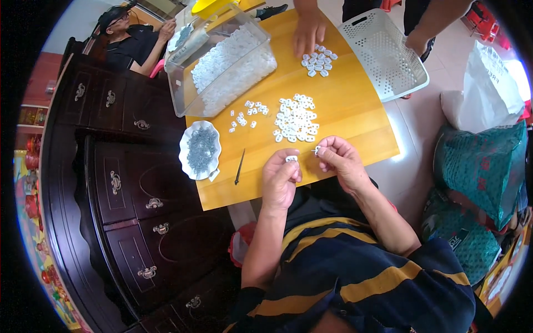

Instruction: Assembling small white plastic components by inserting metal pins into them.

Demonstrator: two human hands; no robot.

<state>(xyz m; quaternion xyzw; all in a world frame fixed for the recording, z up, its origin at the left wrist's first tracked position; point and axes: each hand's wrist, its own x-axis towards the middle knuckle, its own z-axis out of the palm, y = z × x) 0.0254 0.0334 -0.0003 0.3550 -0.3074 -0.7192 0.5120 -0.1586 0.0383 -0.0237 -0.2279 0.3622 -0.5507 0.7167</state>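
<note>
My left hand (281, 176) pinches a small white plastic piece with dark holes (291, 159) between thumb and fingers. Close beside it, my right hand (340, 160) grips a second small white piece (317, 150), from which a thin metal pin sticks out to the left. Just beyond both hands lies a pile of white two-holed pieces (296, 117) on the yellow wooden table (355, 125). Several loose white pieces (253, 109) are scattered left of the pile. A slim black pointed tool (240, 166) rests to the left of my left hand.
A scalloped white dish (183, 151) of small grey metal parts stands at the table's left edge. Behind it is a clear bin (179, 91) heaped with white pieces. Another person's hand (309, 34) touches a far pile (319, 61), near a white perforated basket (383, 61). Dark drawers (125, 183) stand left.
</note>
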